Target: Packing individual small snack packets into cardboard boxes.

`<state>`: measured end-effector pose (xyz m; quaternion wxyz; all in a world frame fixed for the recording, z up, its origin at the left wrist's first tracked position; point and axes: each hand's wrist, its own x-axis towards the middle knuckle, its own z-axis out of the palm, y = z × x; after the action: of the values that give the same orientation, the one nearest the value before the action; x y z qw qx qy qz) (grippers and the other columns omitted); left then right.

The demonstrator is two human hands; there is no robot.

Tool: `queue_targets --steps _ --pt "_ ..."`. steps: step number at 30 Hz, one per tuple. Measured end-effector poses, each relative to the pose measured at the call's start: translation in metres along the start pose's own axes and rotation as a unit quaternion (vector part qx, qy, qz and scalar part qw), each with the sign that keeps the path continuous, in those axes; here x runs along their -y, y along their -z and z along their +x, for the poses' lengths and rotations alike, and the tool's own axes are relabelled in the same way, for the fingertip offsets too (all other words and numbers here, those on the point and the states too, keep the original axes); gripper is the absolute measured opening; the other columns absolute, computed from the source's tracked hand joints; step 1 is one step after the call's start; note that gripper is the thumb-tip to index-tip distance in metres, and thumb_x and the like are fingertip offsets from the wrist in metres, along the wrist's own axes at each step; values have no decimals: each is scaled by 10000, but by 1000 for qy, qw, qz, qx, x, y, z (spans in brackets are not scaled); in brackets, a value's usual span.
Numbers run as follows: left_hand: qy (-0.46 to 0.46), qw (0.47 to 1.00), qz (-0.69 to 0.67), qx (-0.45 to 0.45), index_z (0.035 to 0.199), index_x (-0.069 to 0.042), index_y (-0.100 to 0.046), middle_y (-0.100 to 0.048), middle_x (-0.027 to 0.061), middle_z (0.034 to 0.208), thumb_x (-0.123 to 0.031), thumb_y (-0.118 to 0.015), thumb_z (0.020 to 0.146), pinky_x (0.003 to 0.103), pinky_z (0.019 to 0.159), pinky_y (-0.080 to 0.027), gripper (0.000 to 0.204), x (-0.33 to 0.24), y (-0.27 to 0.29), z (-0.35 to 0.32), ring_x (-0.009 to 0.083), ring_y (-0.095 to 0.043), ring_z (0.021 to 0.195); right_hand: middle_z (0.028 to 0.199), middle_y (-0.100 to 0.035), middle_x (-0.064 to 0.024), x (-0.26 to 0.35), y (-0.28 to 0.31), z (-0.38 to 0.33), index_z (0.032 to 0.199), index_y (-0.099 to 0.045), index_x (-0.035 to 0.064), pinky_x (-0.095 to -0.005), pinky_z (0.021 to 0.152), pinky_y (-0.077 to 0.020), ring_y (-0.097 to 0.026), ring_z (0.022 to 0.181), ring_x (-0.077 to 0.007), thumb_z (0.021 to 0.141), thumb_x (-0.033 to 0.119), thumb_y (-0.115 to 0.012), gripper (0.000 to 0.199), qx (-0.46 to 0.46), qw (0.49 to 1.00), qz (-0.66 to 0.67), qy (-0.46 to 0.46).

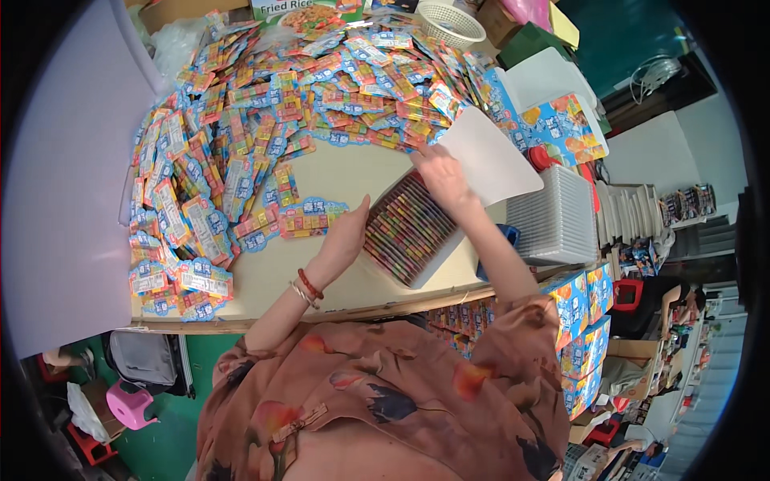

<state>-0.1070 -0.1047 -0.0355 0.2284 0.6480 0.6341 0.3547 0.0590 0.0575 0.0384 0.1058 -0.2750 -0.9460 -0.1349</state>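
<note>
An open box (437, 268) stands on the table in front of me, tightly packed with rows of small colourful packets (409, 228). Its white lid flap (491, 152) is folded back toward the far right. My left hand (343, 239) grips the left side of the box, thumb up along the edge. At the far end of the box is my right hand (443, 175), beside the flap, its fingers bent and close together; what lies under its fingertips is hidden. Left of my left hand, a flat packet of colourful pieces with a blue-edged card (311, 218) lies on the table.
A large heap of similar packets (337, 88) covers the table's far and left parts. Right of the box stand stacked clear plastic trays (553, 216) and a red-capped container (539, 158). A white basket (451, 24) sits at the back. Blue cartons (585, 345) are stacked below the table's right edge.
</note>
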Motion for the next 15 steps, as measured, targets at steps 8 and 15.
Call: queue_targets --steps 8,15 --pt "-75 992 97 13 1468 -31 -211 -401 217 1430 54 -448 833 436 901 -507 683 9 24 16 387 -522 1190 816 -613 -81 -22 -36 10 757 -615 49 -323 699 -526 -591 863 -231 771 122 -564 90 37 984 -34 169" --pt "-149 966 184 99 1484 -143 -258 -227 57 1557 -213 -414 984 538 1035 -387 528 14 35 11 358 -339 1365 784 -607 -54 -23 -34 4 787 -626 72 -289 674 -468 -575 814 -208 785 146 -562 98 51 951 -134 273"
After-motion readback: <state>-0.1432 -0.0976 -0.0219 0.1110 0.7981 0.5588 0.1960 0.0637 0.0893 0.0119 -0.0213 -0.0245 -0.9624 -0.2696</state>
